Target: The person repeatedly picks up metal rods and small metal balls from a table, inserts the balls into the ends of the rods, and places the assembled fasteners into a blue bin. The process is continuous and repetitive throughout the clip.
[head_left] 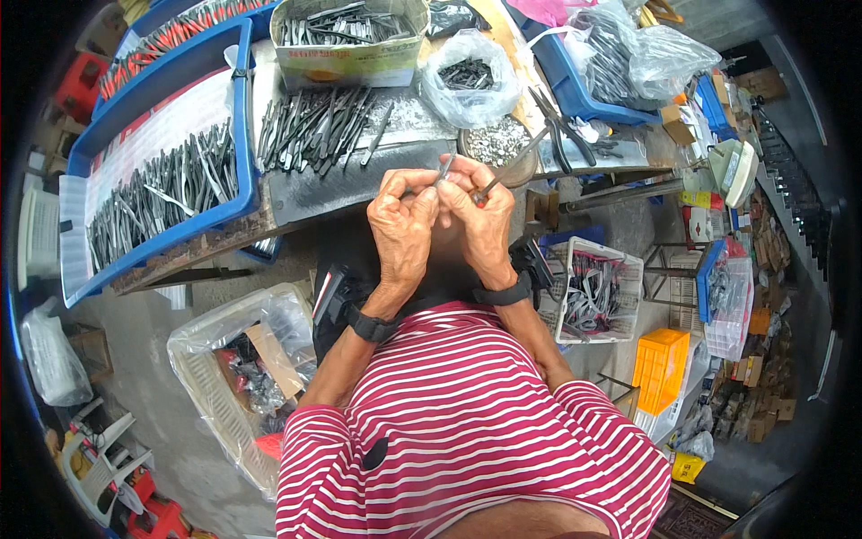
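My left hand (404,214) and my right hand (479,208) meet at the near edge of the workbench (350,193). Fingertips of both pinch a small, slim metal piece (445,167), partly hidden by the fingers. Tucked in my right hand is also a thin tool that looks like a screwdriver (519,160), its shaft slanting up to the right. Just beyond, a round dish (499,148) holds tiny pale parts. Left of it lies a loose pile of slim dark metal pieces (314,126). Pliers with dark handles (566,135) rest to the right.
Blue trays (244,135) of slim metal pieces stand left. At the back are a cardboard box (350,68), a plastic bag of dark pieces (469,79) and another blue bin (561,81). Crates (193,359) flank my legs, with a white basket (575,334) on the right.
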`<act>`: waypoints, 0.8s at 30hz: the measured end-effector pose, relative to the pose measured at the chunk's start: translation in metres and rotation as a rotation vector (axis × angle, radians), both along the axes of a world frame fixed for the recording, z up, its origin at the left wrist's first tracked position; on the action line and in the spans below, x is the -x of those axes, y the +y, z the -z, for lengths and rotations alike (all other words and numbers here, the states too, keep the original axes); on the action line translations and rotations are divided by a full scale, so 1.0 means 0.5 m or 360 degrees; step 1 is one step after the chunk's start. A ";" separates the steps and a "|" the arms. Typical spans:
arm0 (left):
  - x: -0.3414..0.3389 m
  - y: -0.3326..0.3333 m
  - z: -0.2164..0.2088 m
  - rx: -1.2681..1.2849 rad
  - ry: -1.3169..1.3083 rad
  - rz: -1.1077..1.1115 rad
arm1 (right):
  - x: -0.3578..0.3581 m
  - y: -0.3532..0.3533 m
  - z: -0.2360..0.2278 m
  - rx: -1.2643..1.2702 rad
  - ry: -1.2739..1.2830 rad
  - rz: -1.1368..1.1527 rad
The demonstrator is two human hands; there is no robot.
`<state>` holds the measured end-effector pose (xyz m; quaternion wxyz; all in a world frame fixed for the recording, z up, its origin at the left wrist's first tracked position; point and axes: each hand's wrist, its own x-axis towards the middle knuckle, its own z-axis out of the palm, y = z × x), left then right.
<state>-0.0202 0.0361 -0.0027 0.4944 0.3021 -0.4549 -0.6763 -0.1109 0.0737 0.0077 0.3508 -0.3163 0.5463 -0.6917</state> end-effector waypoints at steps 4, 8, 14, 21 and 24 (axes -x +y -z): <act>-0.006 0.007 -0.004 -0.0170 0.0147 0.0035 | 0.002 -0.001 0.003 0.0065 -0.0207 0.0007; -0.005 0.003 -0.004 -0.0169 0.0159 0.0013 | -0.003 0.001 0.009 0.0003 0.0084 0.0055; -0.005 0.002 0.007 -0.0108 0.0071 0.0016 | 0.007 0.000 0.008 -0.0001 -0.0233 0.0087; -0.004 0.007 0.006 -0.0038 -0.0014 -0.0016 | -0.002 0.003 0.009 -0.0022 0.0229 0.0040; -0.002 0.008 0.004 -0.0007 -0.0075 -0.0030 | -0.002 0.006 0.009 -0.0117 0.0405 0.0075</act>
